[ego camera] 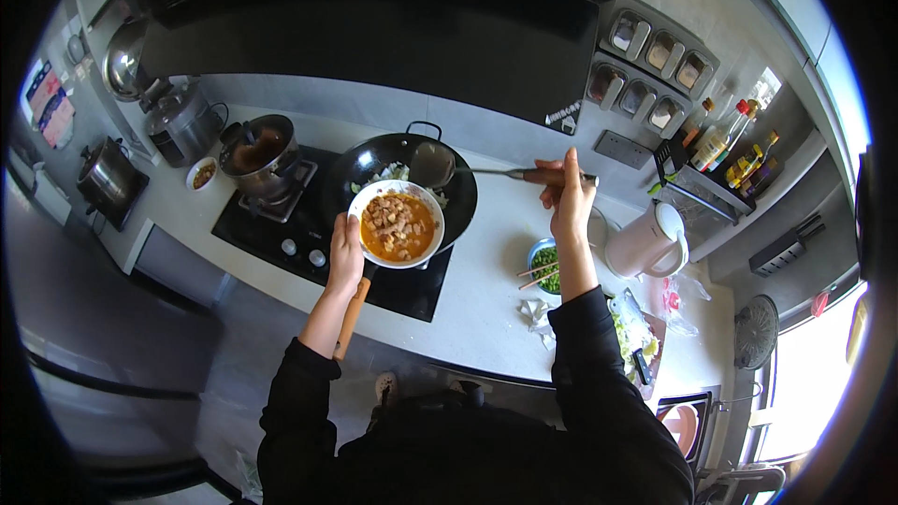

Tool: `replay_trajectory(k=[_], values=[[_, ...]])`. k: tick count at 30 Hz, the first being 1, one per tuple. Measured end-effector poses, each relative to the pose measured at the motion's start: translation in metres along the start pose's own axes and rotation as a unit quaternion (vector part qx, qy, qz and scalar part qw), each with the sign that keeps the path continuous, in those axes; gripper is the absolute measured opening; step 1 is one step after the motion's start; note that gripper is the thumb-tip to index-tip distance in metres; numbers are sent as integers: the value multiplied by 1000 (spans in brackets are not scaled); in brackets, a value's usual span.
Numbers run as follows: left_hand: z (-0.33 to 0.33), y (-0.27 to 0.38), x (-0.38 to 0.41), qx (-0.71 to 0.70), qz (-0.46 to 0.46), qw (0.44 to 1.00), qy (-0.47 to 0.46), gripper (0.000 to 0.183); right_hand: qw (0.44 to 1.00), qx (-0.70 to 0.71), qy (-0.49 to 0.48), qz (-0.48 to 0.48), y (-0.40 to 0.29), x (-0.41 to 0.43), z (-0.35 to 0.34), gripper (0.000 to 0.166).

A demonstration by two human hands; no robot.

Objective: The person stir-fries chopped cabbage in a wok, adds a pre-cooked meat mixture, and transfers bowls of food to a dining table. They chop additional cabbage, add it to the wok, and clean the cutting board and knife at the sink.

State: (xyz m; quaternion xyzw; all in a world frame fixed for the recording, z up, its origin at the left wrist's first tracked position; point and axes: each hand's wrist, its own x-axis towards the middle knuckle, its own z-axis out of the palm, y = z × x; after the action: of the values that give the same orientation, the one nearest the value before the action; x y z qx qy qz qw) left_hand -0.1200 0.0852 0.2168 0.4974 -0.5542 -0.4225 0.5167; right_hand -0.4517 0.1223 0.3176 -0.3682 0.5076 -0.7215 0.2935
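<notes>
My left hand [346,254] grips the left rim of a white patterned bowl [440,224], which holds diced meat in orange sauce [398,226]. The bowl is above the near side of a black wok [461,207] on the gas hob. Chopped pale green vegetables [393,172] show in the wok behind the bowl. My right hand [567,189] holds the wooden handle of a metal wok spatula [431,165], whose blade is over the wok. The wok's wooden handle [352,319] extends towards me beneath my left wrist.
A steel pot [259,172] stands on the left burner, beside a small bowl [202,174]. Right of the hob are a bowl of chopped greens with chopsticks [544,265], an electric kettle [645,238] and a cutting board with a knife [641,367]. The range hood [379,35] hangs above.
</notes>
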Motion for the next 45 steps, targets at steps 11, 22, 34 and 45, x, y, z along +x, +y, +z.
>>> replay_trajectory(k=[11, 22, 34, 45], values=[[-20, -33, 94, 108, 71, 989, 78, 43, 990, 25, 64, 126, 37, -4, 9, 69], [-28, -69, 132, 171, 77, 979, 77, 36, 980, 38, 101, 169, 59, -14, 15, 68], [-20, -81, 143, 231, 90, 967, 65, 30, 976, 27, 108, 188, 66, -24, 26, 71], [-12, -80, 150, 263, 116, 955, 74, 27, 976, 32, 110, 186, 70, -23, 21, 72]])
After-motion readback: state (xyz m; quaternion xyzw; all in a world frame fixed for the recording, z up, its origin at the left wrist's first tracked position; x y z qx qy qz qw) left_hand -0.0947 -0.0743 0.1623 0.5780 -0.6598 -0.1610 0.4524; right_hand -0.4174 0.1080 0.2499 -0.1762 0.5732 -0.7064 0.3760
